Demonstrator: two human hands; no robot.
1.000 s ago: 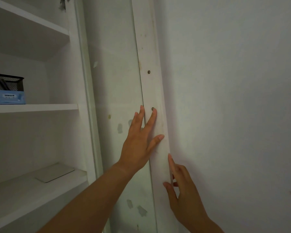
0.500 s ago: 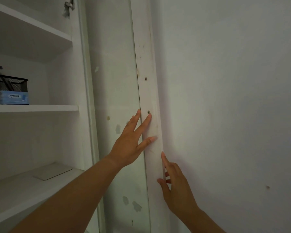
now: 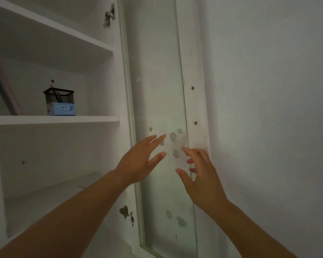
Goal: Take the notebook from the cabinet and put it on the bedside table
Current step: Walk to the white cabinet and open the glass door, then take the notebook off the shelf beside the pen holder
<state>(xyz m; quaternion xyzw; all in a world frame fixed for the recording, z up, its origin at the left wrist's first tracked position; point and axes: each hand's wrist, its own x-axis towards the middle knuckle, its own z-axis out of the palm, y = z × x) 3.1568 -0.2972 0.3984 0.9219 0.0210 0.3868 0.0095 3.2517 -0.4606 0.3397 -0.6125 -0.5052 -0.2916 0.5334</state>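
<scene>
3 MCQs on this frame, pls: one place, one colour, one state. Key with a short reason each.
1. Where does the black mesh holder stand?
A. on the middle shelf
B. on the floor
C. on the top shelf

2. What colour is the small pack in front of the holder?
A. red
B. blue
C. yellow

3. In what state are the left hand and the right hand?
A. both clenched on a notebook
B. one holds a pen
C. both open and empty

Key:
1 A, it sits on the shelf board at mid height.
2 B, the pack is light blue.
3 C, the fingers are spread before the glass door and hold nothing.
</scene>
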